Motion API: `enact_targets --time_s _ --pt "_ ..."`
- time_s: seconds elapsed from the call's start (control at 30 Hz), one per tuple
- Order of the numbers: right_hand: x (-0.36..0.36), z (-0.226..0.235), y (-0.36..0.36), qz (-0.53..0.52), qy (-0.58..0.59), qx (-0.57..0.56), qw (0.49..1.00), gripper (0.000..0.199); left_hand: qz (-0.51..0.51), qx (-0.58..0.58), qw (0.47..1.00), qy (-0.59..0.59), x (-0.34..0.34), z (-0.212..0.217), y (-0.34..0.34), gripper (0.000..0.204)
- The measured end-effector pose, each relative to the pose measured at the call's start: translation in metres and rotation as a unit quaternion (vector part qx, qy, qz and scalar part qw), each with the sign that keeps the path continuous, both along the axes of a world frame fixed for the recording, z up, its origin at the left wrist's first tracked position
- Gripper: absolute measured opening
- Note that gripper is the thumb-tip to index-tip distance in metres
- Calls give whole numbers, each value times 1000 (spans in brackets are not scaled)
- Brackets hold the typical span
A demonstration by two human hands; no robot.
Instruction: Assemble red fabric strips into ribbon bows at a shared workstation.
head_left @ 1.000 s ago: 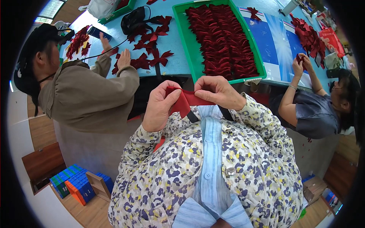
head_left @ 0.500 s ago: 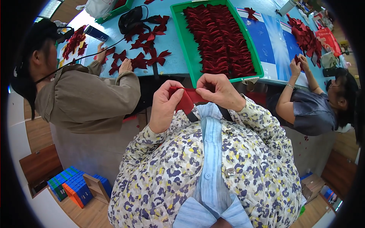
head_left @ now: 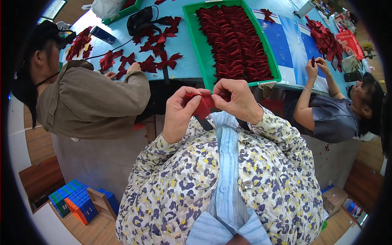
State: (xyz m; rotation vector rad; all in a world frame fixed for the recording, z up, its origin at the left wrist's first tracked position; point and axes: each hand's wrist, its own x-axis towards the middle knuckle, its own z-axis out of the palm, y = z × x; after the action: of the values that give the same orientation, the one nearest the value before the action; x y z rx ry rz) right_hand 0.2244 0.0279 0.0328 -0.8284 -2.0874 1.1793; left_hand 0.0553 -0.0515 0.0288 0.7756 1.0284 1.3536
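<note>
In front of my chest, both hands hold a piece of red ribbon (head_left: 202, 108) between thumb and fingertips. My left hand (head_left: 177, 112) pinches its left end, and part of the ribbon hangs below those fingers. My right hand (head_left: 239, 100) is closed in a pinch on the ribbon's right end, fingers curled. The fingertips are a short gap apart, the ribbon spanning it. Just beyond my hands stands a green tray (head_left: 201, 53) packed with rows of dark red bows (head_left: 237, 41).
A blue table (head_left: 188, 67) carries loose bows (head_left: 169, 61) and a dark can (head_left: 103, 35) at left, and a bow pile (head_left: 326, 43) at right. One person in a brown top (head_left: 102, 98) sits left, another in grey (head_left: 326, 116) right, both handling red pieces.
My two hands have come slightly closer together, with the ribbon drawn up between them. The left person's far hand has moved nearer the table edge.
</note>
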Motion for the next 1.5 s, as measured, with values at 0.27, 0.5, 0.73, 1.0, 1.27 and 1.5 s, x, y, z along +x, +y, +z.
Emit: enact_targets --time_s 0.27,0.5,0.73,1.0,1.27,1.5 --pt "1 2 -2 -26 39 -68 997 9 7 -5 1000 -7 -4 -5 -3 11" --pt "1 2 -2 -11 41 -80 996 8 3 -5 1000 -3 0 -2 -5 11" --pt "-2 -2 -4 -37 41 -8 998 8 8 24 998 54 3 -5 -4 10" --pt "-6 0 -10 -45 37 4 998 7 -7 20 998 61 6 -7 -5 10" --pt "-7 -2 -12 -53 49 6 997 8 -4 13 1000 12 9 -5 -6 10" --pt "-8 -1 -14 -56 55 -44 996 7 -3 21 1000 4 9 -6 -5 10"
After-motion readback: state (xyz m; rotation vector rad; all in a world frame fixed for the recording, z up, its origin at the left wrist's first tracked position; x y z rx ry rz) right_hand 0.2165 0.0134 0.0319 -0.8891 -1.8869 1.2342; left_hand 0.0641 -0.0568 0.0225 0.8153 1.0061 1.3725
